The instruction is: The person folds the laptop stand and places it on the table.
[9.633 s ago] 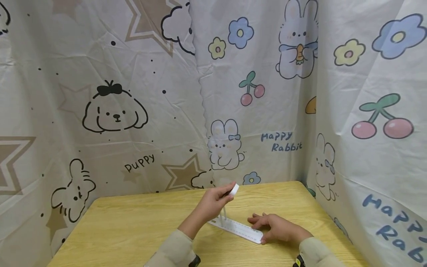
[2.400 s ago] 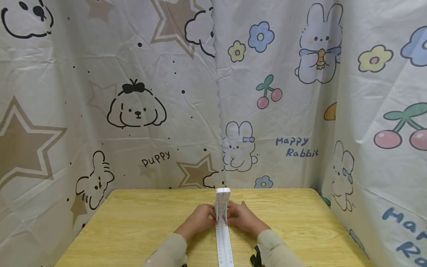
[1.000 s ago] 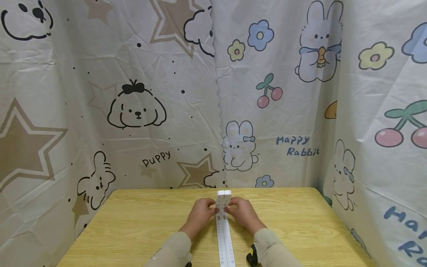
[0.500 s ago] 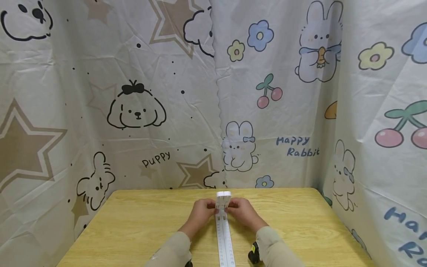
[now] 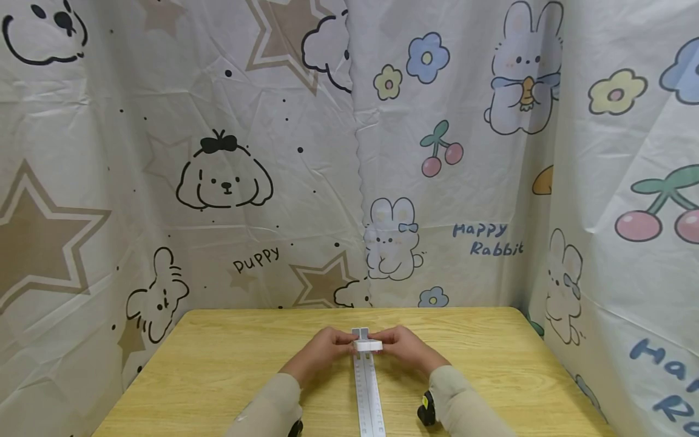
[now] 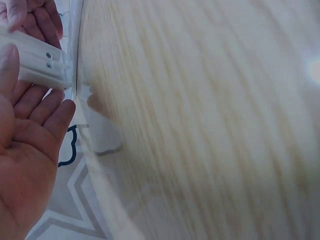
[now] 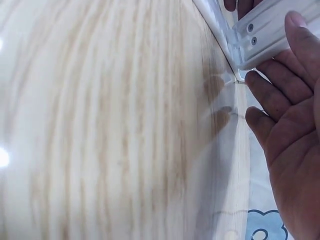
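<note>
A white, slim folding stand, like a folded laptop stand (image 5: 370, 388), lies lengthwise on the table. Two narrow rails with rows of small slots run side by side toward the front edge. At its far end a hinged part with a white end (image 5: 368, 346) tilts over the rails. My left hand (image 5: 326, 351) grips this far end from the left, and my right hand (image 5: 406, 347) from the right. In the left wrist view, thumb and fingers hold a white piece (image 6: 35, 57) with two small screws. The right wrist view shows similar screws on the white piece (image 7: 272, 35) under my right thumb.
The wood-grain table (image 5: 240, 358) has rounded far corners. A patterned curtain (image 5: 306, 200) hangs behind it and along both sides. Black wrist-worn devices (image 5: 427, 408) sit by the sleeves.
Earlier the stand lay diagonally, left hand on its raised end; then it was turned lengthwise between both hands. In the last half second the upright part has tilted down toward me.
</note>
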The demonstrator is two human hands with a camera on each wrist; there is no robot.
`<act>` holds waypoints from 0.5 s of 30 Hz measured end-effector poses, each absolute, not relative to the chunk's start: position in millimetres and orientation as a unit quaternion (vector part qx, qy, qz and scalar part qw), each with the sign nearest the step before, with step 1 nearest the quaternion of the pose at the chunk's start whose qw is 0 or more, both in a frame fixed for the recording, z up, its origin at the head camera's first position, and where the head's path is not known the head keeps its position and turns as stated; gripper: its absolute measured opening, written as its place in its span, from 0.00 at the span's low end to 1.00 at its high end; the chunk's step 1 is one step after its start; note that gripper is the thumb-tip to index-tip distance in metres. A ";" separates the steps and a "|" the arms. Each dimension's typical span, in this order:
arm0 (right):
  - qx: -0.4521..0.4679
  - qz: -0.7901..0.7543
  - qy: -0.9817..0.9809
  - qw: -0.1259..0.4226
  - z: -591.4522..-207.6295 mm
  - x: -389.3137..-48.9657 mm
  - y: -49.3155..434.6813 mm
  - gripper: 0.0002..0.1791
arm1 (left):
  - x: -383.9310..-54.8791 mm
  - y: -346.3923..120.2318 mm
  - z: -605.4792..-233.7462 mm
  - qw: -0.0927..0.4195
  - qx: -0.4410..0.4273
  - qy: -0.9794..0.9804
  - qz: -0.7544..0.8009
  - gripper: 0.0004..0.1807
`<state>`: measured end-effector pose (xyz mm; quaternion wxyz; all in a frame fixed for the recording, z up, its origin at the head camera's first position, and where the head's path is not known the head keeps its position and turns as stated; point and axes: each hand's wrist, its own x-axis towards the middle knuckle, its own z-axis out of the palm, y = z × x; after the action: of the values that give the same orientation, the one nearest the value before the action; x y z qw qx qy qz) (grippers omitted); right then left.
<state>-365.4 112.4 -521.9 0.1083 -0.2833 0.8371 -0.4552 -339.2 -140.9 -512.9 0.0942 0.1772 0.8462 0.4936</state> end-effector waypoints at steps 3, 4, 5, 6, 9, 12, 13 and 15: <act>-0.292 -0.455 0.832 0.127 -521.2 -364.0 113.7 0.21 | -337.1 -142.7 -511.2 0.112 0.183 0.847 0.487 0.20; -0.294 -0.454 0.830 0.134 -520.8 -363.6 114.2 0.23 | -336.7 -143.0 -510.7 0.116 0.186 0.847 0.483 0.21; -0.298 -0.454 0.828 0.141 -520.1 -362.9 114.8 0.26 | -336.5 -143.1 -510.6 0.119 0.189 0.849 0.478 0.22; -0.302 -0.455 0.824 0.149 -519.4 -362.5 115.2 0.28 | -336.5 -143.2 -510.7 0.122 0.193 0.850 0.474 0.23; -0.313 -0.448 0.822 0.160 -518.4 -361.0 117.4 0.34 | -336.9 -142.2 -511.7 0.123 0.205 0.856 0.458 0.28; -0.318 -0.427 0.831 0.160 -518.5 -359.5 117.8 0.37 | -335.9 -141.4 -512.4 0.119 0.215 0.858 0.451 0.31; -0.318 -0.420 0.835 0.159 -518.5 -358.5 117.8 0.38 | -335.3 -141.0 -512.9 0.119 0.216 0.858 0.450 0.32; -0.320 -0.409 0.840 0.159 -518.7 -356.2 117.6 0.40 | -333.4 -140.0 -513.2 0.118 0.220 0.862 0.441 0.33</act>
<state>-356.2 117.6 -518.7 0.1587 -0.3201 0.8396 -0.4092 -333.4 -140.0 -513.2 0.1176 0.2201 0.8621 0.4410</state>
